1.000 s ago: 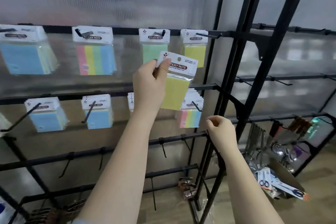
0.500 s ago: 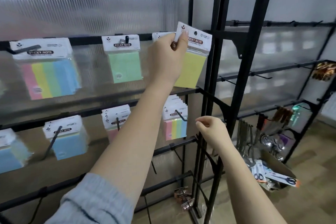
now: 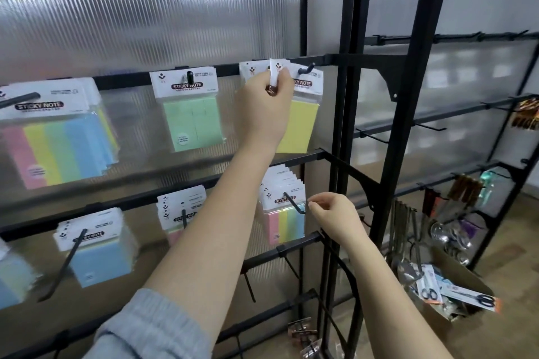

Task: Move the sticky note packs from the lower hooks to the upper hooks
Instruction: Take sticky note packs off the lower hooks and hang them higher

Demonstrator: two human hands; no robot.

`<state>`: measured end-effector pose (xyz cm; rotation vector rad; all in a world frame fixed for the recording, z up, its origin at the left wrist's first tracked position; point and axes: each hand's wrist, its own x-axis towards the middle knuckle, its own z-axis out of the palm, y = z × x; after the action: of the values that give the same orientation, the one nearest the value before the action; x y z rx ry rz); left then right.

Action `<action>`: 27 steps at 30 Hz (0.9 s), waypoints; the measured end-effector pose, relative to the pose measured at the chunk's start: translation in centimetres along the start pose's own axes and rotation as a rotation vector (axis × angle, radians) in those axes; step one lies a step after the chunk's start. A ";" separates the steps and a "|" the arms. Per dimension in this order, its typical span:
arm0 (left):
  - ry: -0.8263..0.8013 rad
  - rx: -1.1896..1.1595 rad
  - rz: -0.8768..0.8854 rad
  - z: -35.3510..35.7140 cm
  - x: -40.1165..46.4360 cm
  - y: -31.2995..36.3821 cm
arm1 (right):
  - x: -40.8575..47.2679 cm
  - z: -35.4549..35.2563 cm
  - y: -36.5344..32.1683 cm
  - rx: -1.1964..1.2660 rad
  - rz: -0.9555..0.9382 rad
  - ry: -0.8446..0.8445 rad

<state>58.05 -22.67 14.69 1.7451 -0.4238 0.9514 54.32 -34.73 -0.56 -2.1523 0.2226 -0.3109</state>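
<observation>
left hand (image 3: 267, 102) pinched the yellow pack (image 3: 302, 122) at the upper hook (image 3: 306, 69); right hand (image 3: 332, 213), loosely curled, held nothing below it.

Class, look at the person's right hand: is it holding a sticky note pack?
No: the right hand holds nothing, its fingers loosely curled by the lower hook, beside the striped sticky note packs hanging there.

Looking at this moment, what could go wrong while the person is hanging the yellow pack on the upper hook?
1. The left hand pinches only the white header card of the yellow sticky note pack, bending it; the card's hole may miss the black upper hook.
2. The right hand is close to the black lower hook holding striped multicolour packs; it could catch on the hook tip.
</observation>
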 end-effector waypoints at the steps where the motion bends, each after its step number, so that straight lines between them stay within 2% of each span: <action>1: -0.005 0.030 -0.021 0.0 0.4 -0.3 | 0.1 0.0 0.0 -0.004 -0.002 -0.009; 6: -0.112 0.314 -0.104 0.0 3.0 -2.1 | 0.8 0.4 -0.2 0.000 -0.004 -0.024; 14: -0.148 0.640 -0.185 0.1 5.1 -2.7 | 1.8 1.1 -0.6 -0.007 0.002 -0.001; 27: -0.265 0.583 -0.227 -2.5 3.4 -2.9 | 1.2 2.6 -0.4 0.042 0.040 0.018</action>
<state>61.17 -18.72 15.77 2.4060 -0.1074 0.7200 56.25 -32.78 -1.45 -2.1019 0.2669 -0.3100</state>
